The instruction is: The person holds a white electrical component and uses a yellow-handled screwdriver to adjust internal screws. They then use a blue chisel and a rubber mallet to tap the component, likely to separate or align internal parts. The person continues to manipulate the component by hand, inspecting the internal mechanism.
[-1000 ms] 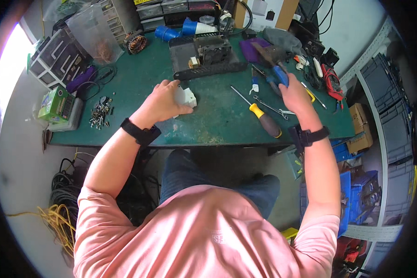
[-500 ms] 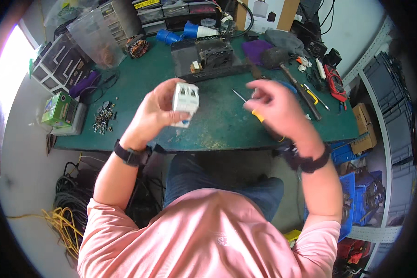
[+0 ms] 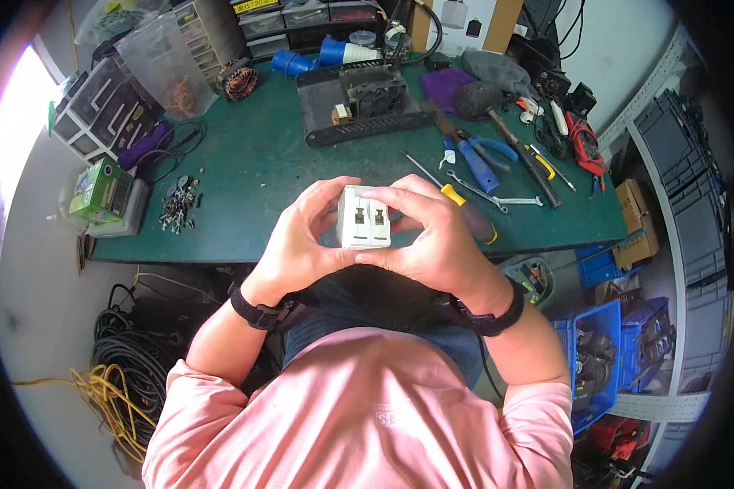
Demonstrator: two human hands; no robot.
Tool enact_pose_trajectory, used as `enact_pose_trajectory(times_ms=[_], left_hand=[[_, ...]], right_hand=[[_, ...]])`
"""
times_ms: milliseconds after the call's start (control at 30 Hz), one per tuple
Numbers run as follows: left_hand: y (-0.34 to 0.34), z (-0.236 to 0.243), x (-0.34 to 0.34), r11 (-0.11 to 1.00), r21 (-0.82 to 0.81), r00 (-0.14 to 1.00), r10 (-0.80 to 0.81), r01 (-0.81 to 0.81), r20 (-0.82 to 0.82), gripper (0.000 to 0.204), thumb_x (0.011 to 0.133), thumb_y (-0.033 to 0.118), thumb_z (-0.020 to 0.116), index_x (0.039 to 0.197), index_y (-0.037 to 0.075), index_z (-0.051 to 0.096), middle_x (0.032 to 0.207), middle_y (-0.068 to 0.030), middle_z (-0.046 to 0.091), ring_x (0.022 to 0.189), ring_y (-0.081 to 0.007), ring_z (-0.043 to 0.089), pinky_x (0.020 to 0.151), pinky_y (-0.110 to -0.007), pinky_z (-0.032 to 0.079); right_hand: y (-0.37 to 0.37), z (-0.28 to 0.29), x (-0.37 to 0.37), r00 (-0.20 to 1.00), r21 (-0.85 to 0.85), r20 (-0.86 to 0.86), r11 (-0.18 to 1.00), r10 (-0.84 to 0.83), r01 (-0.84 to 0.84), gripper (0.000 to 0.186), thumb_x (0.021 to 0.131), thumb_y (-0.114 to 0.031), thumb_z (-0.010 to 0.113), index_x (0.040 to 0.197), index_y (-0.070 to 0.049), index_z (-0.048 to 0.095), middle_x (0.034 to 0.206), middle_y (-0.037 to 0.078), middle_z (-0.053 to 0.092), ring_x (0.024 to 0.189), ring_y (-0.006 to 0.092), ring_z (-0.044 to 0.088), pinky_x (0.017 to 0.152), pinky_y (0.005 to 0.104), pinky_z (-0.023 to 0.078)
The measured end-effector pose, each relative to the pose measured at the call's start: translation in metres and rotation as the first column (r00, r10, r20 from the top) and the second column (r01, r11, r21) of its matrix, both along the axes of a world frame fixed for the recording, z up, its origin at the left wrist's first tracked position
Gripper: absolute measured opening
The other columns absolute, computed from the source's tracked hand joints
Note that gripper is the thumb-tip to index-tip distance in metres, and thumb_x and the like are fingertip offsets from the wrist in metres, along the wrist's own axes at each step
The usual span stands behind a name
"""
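A white two-pole circuit breaker is held up between both hands near the front edge of the workbench. Its face with two dark terminal openings is turned toward me. My left hand is closed around its left side, thumb along the lower edge. On the other side, my right hand grips it with fingertips on the upper right and thumb at the bottom. Just right of the hands lies a screwdriver with a yellow and dark handle. Past it are a combination wrench and a blue-handled tool.
A black metal chassis stands at the back of the green bench. A pile of screws lies at left beside a green box. Pliers, a hammer and a red multimeter lie at right.
My left hand has brought the circuit breaker right and nearer to me, turning it. My right hand has moved left from above the screwdriver and now grips the breaker too.
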State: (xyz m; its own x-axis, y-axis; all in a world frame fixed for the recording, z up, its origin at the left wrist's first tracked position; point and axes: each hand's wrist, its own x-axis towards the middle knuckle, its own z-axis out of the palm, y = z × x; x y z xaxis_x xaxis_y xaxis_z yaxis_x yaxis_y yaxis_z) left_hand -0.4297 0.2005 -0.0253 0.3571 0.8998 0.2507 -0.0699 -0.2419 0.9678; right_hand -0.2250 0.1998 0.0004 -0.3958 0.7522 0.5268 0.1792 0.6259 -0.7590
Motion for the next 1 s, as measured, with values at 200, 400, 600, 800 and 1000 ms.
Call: enact_pose_trajectory(times_ms=[200,400,600,800,1000], left_hand=[[-0.006,-0.001,-0.001,0.994,0.106,0.995,0.009,0.001,-0.095,0.078,0.066,0.015,0.086,0.133,-0.001,0.049,0.122,-0.0092,0.054,0.117,-0.0189,0.055,0.100,-0.035,0.047],[-0.011,0.002,0.004,0.989,-0.136,0.998,-0.050,0.055,0.043,0.077,0.070,0.014,0.085,0.132,-0.006,0.045,0.123,-0.0130,0.056,0.113,-0.0190,0.058,0.098,-0.034,0.047],[-0.009,-0.002,0.006,0.970,-0.220,0.993,-0.091,0.106,0.077,0.077,0.075,0.014,0.082,0.136,-0.007,0.041,0.127,-0.0143,0.056,0.114,-0.0208,0.058,0.099,-0.035,0.047],[0.001,0.004,-0.002,0.982,-0.155,0.991,-0.122,0.111,-0.063,0.087,0.076,0.032,0.083,0.139,-0.007,0.039,0.127,-0.0181,0.057,0.113,-0.0220,0.058,0.098,-0.035,0.046],[-0.012,0.006,0.001,0.965,-0.245,0.993,-0.106,0.090,-0.054,0.061,0.083,0.037,0.075,0.121,-0.008,0.059,0.104,-0.0106,0.067,0.097,-0.0143,0.062,0.087,-0.030,0.049]], right_hand=[[0.001,0.005,0.006,0.998,0.067,0.061,0.997,0.034,-0.038,0.055,0.063,-0.018,0.090,0.109,0.000,0.066,0.089,0.009,0.061,0.079,0.0189,0.064,0.071,0.0300,0.054],[0.009,-0.004,0.008,0.990,-0.165,-0.072,0.977,0.122,-0.133,0.051,0.064,-0.022,0.091,0.103,0.000,0.068,0.085,0.006,0.060,0.075,0.0148,0.063,0.067,0.0279,0.053],[0.019,-0.008,0.010,0.995,-0.178,0.011,0.979,0.099,-0.096,0.050,0.060,-0.026,0.091,0.098,-0.001,0.070,0.081,0.006,0.060,0.070,0.0157,0.061,0.064,0.0286,0.050],[0.022,-0.005,0.003,0.993,-0.148,0.108,0.988,0.050,-0.034,0.047,0.061,-0.029,0.090,0.093,-0.001,0.070,0.077,0.007,0.061,0.067,0.0165,0.060,0.062,0.0287,0.049],[0.016,-0.005,0.000,0.974,-0.425,0.090,0.893,0.207,-0.151,0.039,0.073,-0.022,0.086,0.098,0.001,0.068,0.087,0.002,0.060,0.080,0.0097,0.061,0.069,0.0254,0.051]])
